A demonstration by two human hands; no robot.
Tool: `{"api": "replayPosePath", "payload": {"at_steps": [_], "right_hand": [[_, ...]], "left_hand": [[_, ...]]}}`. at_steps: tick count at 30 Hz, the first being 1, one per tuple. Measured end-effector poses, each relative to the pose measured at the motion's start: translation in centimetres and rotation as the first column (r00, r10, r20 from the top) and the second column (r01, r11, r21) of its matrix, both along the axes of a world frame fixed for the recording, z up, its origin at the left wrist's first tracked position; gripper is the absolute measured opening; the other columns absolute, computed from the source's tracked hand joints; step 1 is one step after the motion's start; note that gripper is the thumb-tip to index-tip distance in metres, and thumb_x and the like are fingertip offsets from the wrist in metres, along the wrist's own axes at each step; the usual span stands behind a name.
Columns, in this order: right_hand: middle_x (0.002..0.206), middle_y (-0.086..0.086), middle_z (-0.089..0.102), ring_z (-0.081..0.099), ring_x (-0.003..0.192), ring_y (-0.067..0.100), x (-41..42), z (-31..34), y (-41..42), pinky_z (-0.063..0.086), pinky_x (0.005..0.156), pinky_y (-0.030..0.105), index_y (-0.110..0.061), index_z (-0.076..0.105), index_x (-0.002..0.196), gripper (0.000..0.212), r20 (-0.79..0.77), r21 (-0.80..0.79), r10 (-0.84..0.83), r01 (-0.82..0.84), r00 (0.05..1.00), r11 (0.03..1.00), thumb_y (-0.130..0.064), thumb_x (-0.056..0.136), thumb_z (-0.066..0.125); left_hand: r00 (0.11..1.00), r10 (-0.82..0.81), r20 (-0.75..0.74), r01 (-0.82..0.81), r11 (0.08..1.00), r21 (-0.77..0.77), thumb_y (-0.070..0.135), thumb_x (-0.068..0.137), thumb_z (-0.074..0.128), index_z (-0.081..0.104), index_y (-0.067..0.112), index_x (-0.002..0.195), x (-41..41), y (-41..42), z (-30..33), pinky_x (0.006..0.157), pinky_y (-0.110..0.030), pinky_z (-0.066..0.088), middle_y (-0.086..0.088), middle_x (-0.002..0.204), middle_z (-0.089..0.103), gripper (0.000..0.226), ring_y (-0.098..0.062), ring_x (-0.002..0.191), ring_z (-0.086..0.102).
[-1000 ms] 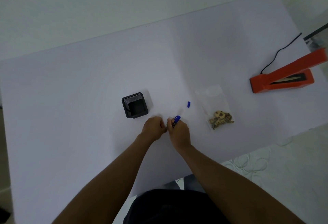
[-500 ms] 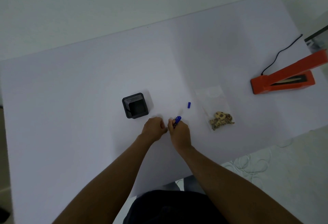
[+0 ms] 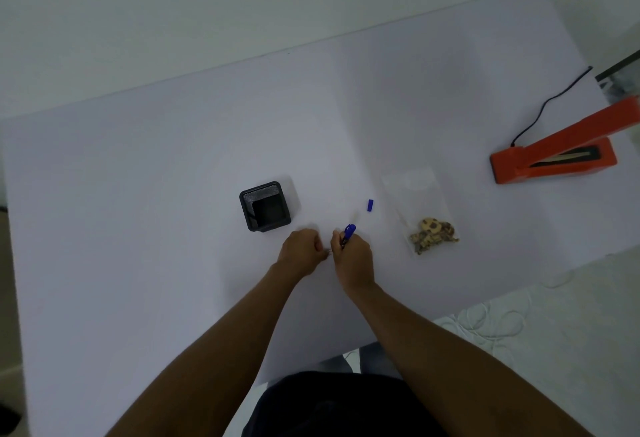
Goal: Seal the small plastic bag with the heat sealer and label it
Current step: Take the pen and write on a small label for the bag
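A: Two hands worked close together near the front of the white table, just in front of the black pen holder. The right hand was curled around a blue pen, its blue end sticking up and away from the person. The left hand was loosely fisted beside it, fingertips pinched down at the table; what they pinched was too pale to make out.

B: And the bag?

A: The small plastic bag lay flat to the right of the pen holder, well apart from both hands and nearer the right one. Neither hand touched it.

B: Which way did it run?

A: Its long axis ran from the table's front edge toward the far edge, leaning slightly left at the far end. The brownish contents sat bunched at the near end; the far end looked clear and flat.

B: Anything between?

A: A blue pen cap lay between the pen holder and the bag, nearer the bag.

B: The sealer?

A: The orange heat sealer stood far right of the pen holder, beyond the bag, its arm raised and its black cord trailing toward the far edge.
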State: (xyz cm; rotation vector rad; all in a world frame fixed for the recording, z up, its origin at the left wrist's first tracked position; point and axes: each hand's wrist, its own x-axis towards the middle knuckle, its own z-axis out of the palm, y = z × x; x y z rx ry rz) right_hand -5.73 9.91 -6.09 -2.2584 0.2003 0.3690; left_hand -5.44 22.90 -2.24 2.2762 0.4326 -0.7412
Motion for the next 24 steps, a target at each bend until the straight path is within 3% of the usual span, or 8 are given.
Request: {"api": "replayPosePath", "payload": {"at_steps": [10,15,21,24], "right_hand": [[0.056,0.004,0.057,0.058,0.05,0.018,0.0,0.3,0.1,0.049,0.05,0.031,-0.009,0.058,0.066,0.044,0.058,0.056,0.004,-0.008,0.998,0.998,-0.034,0.101,0.05],[0.053,-0.006,0.054,0.051,0.046,0.006,-0.3,1.1,0.7,0.042,0.047,0.018,-0.017,0.057,0.064,0.037,0.149,0.097,0.028,-0.043,0.988,0.994,-0.026,0.099,0.061],[0.056,0.001,0.06,0.058,0.05,0.013,0.2,1.1,0.1,0.049,0.048,0.03,-0.009,0.059,0.068,0.038,0.131,0.104,-0.039,0.025,0.991,0.994,-0.032,0.099,0.06],[0.056,-0.004,0.062,0.06,0.05,0.009,0.7,1.3,-1.0,0.048,0.046,0.028,-0.011,0.058,0.067,0.041,0.12,0.07,-0.058,0.05,0.991,0.996,-0.035,0.1,0.057]], "left_hand": [[1.0,0.007,-0.019,-0.007,1.0,0.004,0.028,0.081,0.073,0.063,0.013,0.073,0.1,0.0,-0.1,0.069,-0.034,0.052,-0.005,0.076,0.068,0.019,-0.019,0.073,0.063],[0.999,0.017,-0.03,-0.017,1.0,0.007,0.026,0.082,0.07,0.058,0.016,0.07,0.0,0.0,0.0,0.062,-0.028,0.042,0.0,0.07,0.06,0.02,-0.017,0.068,0.057],[0.998,-0.022,-0.052,0.022,1.0,-0.001,0.029,0.085,0.068,0.068,0.013,0.081,0.3,0.3,-0.2,0.074,-0.037,0.055,-0.002,0.083,0.069,0.016,-0.019,0.078,0.064],[0.997,0.046,0.064,-0.051,0.996,0.067,0.021,0.089,0.058,0.065,0.013,0.083,1.2,-0.6,0.7,0.072,-0.035,0.054,-0.003,0.084,0.066,0.012,-0.02,0.078,0.062]]}}
